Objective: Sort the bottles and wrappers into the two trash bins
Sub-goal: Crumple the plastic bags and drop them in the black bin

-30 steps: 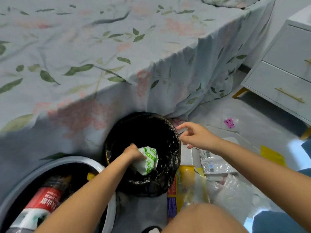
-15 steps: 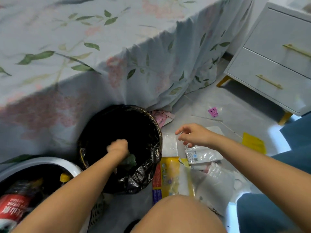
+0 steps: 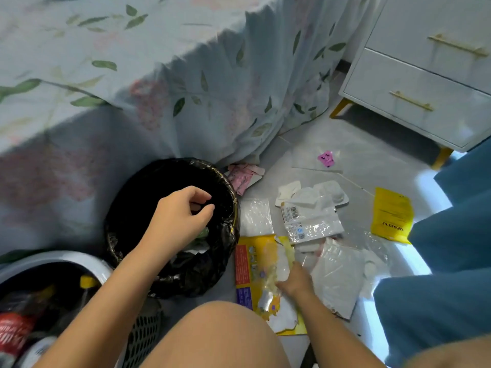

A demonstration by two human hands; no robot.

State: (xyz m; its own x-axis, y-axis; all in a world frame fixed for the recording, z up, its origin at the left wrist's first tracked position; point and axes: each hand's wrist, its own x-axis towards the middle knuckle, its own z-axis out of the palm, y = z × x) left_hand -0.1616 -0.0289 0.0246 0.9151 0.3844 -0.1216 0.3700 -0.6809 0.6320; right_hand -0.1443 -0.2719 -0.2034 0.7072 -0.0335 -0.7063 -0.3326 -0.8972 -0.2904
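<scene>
1. Head view, surroundings: I take the black-lined bin as my landmark. Behind it hangs a floral bedspread, its folds reaching the floor. Far to the bin's right stands a white drawer unit with gold handles.
2. Left of the bin and nearer me sits a white bin; inside it I see a red-labelled bottle and a yellow cap.
3. Right of the black-lined bin, litter covers the floor: a pink wrapper touching its rim, a clear bag just beside it, a barcode pouch further right, a yellow-and-red wrapper nearer me, a white crumpled bag beyond that, and a yellow packet well apart. A small pink tag lies toward the drawer unit.
4. My knee fills the lower frame and hides the floor in front of the bin.
5. Left hand: it hovers over the bin's mouth, fingers loosely curled, nothing in them.
6. Right hand: it reaches down right of the bin, onto the yellow-and-red wrapper where it meets the white crumpled bag. Blur keeps me from telling whether the fingers pinch anything.
</scene>
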